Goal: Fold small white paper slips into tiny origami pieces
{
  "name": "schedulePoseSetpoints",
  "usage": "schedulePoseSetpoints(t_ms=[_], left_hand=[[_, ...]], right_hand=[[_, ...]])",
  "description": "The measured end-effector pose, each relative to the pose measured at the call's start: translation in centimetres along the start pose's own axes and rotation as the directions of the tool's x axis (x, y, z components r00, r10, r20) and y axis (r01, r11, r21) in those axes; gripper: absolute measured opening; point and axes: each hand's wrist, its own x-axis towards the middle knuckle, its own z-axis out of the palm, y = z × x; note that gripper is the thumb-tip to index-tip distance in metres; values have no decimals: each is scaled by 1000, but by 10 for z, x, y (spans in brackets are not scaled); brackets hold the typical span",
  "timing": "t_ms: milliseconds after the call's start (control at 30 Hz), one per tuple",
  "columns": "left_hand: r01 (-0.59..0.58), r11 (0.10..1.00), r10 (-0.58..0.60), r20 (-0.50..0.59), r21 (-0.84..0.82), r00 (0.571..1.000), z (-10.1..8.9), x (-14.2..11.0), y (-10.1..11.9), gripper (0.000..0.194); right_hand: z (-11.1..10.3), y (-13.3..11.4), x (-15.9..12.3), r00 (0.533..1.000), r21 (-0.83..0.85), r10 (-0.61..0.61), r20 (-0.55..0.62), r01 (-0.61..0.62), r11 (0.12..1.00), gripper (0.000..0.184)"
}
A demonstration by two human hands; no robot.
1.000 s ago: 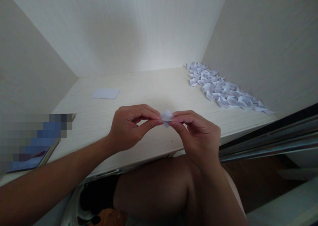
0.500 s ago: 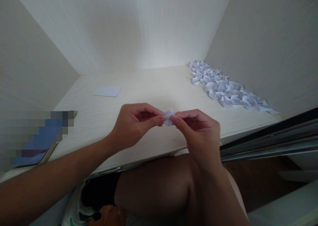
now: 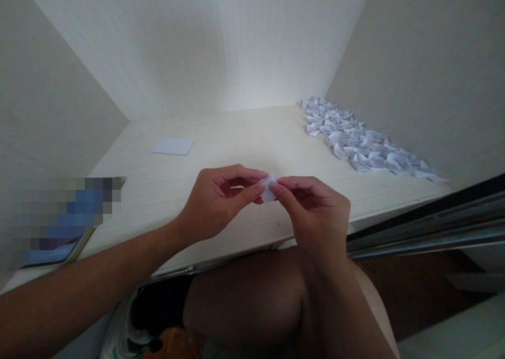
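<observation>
A small folded piece of white paper (image 3: 268,189) is held up between my two hands, above the front part of the white table. My left hand (image 3: 223,198) pinches its left side between thumb and fingers. On the other side, my right hand (image 3: 319,206) grips the paper's right edge the same way, thumb in front. The fingertips hide part of the folds. Behind my left hand, a flat stack or sheet of white paper (image 3: 172,146) lies on the table.
Many folded white paper pieces (image 3: 366,143) lie in a long heap along the right wall. A device with a pixelated screen (image 3: 71,222) rests at the left. White panels enclose the table (image 3: 236,138) at the back and sides. My legs are below its front edge.
The folded paper has turned slightly between my fingers, and my left fingers have shifted their hold a little. The whole view has moved very slightly.
</observation>
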Motion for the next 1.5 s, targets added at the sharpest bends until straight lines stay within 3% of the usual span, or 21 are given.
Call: schedulePoseSetpoints(t_ms=[700,1133,1300,1500], left_hand=[[20,998,-19,-19,56,1000,-1,1,0,9],[-50,984,56,-31,170,998,-1,0,-2,4],[-36,980,42,-29,198,999,-1,0,-1,5],[-21,997,24,-27,76,999,-2,5,-9,11]], right_hand=[[-1,1,3,989,66,130,66,-135,989,13],[1,7,4,958,237,268,100,-285,929,16],[1,7,5,957,199,270,109,-287,937,14],[-1,14,8,965,138,242,105,-255,957,18]])
